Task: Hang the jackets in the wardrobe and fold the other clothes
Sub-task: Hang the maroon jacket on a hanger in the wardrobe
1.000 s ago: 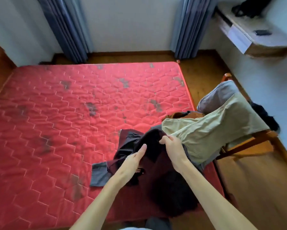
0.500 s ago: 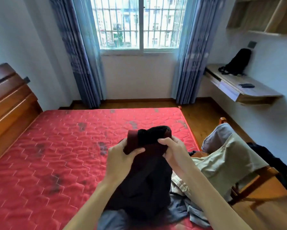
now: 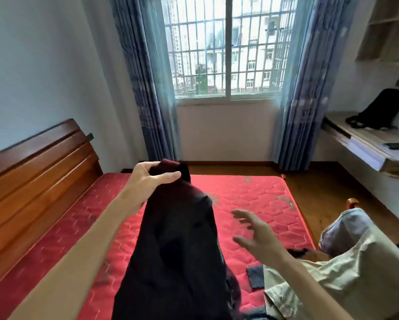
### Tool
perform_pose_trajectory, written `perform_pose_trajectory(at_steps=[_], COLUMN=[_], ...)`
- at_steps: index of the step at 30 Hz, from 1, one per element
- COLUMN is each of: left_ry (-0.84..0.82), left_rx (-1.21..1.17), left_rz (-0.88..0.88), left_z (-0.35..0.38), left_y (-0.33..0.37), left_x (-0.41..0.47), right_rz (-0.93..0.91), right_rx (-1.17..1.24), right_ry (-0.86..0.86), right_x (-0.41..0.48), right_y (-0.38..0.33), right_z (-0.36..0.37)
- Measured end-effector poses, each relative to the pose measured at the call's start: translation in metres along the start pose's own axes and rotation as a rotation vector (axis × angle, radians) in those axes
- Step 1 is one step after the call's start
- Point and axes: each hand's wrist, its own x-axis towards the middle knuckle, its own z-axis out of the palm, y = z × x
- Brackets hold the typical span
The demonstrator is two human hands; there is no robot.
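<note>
Bedding comes first: the red mattress (image 3: 251,204) fills the middle of the room, with a wooden headboard (image 3: 36,167) along its left side. Above it hangs the dark garment (image 3: 175,245), held up by its top edge, its lower part dropping out of view. At the right lies a heap of unsorted clothes, a khaki garment (image 3: 332,280) in front and a grey garment (image 3: 346,229) behind it. The left hand (image 3: 147,181) grips the dark garment's top, fingers curled over the cloth and thumb laid across it. The right hand (image 3: 256,234) is spread and holds nothing, near the cloth but apart from it.

The step looks like opening out one piece to judge it — jacket or fold. Next, the right hand would need to take the opposite shoulder or corner so the cloth spreads; no wardrobe is in view.
</note>
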Motion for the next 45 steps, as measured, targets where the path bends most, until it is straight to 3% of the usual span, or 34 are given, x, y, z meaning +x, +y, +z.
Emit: perform_pose_trajectory(at_steps=[6,10,13,16,19,22,26,31,36,39,45], left_ry=[-0.074,-0.083,-0.057,0.016,0.062,0.241,0.426,0.661,0.944,1.032,1.044], left_rx=[0.092,0.242,0.543,1.016,1.135,1.275,1.541,1.780,1.855,1.900,1.978], left_rz=[0.011,-0.004,-0.071,-0.283,-0.437,-0.307,-0.048,0.109,0.188,0.184,0.053], left_z=[-0.024,-0.044,-0.081,-0.116,-0.127,-0.138,-0.154,-0.157,-0.166,-0.161,-0.139], left_y=[0.035,0.046,0.045,0.039,0.024,0.005,0.000,0.024,0.074,0.107,0.141], left_x=[-0.008,-0.022,-0.038,-0.066,-0.099,-0.129,-0.161,-0.201,-0.270,-0.308,-0.408], right_rz=[-0.309,-0.443,-0.454,-0.433,-0.528,-0.671,-0.734,-0.771,-0.975,-0.990,-0.823], right_rx=[-0.208,-0.124,-0.101,-0.095,-0.155,-0.256,-0.156,-0.168,-0.214,-0.308,-0.146], right_ry=[-0.169,-0.273,-0.298,-0.305,-0.380,-0.365,-0.255,-0.391,-0.650,-0.617,-0.520], right_x=[0.083,0.106,0.110,0.123,0.139,0.147,0.147,0.136,0.087,0.055,0.019], right_y=[-0.018,-0.051,-0.053,-0.051,-0.063,-0.084,-0.114,-0.152,-0.179,-0.162,-0.193], right_z=[0.066,0.099,0.108,0.104,0.103,0.109,0.122,0.143,0.163,0.195,0.214])
